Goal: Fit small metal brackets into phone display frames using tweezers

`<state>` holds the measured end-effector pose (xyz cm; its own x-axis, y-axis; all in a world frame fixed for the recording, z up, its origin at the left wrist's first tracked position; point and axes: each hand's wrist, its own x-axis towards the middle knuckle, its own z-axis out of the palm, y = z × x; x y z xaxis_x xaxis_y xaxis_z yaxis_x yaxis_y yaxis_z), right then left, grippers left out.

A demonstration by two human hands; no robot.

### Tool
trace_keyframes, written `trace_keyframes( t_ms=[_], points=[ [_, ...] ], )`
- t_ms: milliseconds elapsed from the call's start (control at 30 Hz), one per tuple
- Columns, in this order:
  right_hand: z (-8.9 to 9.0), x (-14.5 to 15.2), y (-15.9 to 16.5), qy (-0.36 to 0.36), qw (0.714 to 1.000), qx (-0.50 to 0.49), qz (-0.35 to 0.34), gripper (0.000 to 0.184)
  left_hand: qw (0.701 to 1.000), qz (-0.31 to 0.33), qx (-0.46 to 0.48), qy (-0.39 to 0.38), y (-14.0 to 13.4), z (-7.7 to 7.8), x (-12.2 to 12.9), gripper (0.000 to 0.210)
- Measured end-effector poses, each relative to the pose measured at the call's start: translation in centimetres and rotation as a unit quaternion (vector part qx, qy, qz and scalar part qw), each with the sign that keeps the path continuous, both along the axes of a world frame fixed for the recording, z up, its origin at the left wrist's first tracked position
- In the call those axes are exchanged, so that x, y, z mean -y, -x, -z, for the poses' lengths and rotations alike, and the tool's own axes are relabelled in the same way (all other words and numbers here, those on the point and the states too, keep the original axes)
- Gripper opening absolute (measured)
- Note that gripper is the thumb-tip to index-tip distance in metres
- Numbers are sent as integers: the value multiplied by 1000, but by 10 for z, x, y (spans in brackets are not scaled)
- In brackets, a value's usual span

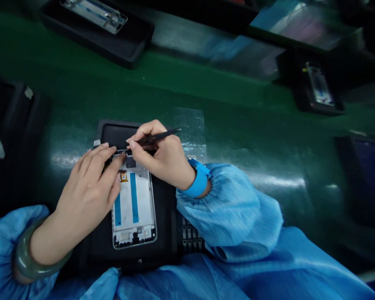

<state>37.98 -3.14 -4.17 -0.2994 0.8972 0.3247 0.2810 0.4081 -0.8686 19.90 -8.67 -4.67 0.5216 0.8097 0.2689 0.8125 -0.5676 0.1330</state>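
A phone frame (145, 196) with blue strips lies in a black tray (171, 208) in front of me. Over its far left corner rests my left hand (92, 183), fingers stretched out and fingertips touching the frame's far end. My right hand (162, 154) is closed around dark tweezers (164, 134) above the far right part of the frame. The tweezers' rear end points right; their tips are hidden by my fingers. A small orange flex piece (123, 176) shows on the frame beside my left fingers.
A clear plastic sheet (189, 125) lies beyond my right wrist, and small metal parts (192, 236) sit under my right sleeve. Two more black trays (125, 54) (331, 109) with phone frames stand farther back. Dark trays (15, 108) are at the left. The worktop (253, 133) is green.
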Motion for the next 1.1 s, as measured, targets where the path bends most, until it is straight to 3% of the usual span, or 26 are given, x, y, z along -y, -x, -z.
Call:
trace_keyframes(
  t_ms=[300,533,1100],
  points=[
    [1,1,2,-90,994,53,4,8,1000,3,2,-1,1,1,0,40],
    [1,2,0,-32,999,-5,-3,9,1000,2,9,1,1,2,-1,41],
    [3,4,2,-115,990,75,-13,2,1000,8,15,6,2,3,-1,42]
  ],
)
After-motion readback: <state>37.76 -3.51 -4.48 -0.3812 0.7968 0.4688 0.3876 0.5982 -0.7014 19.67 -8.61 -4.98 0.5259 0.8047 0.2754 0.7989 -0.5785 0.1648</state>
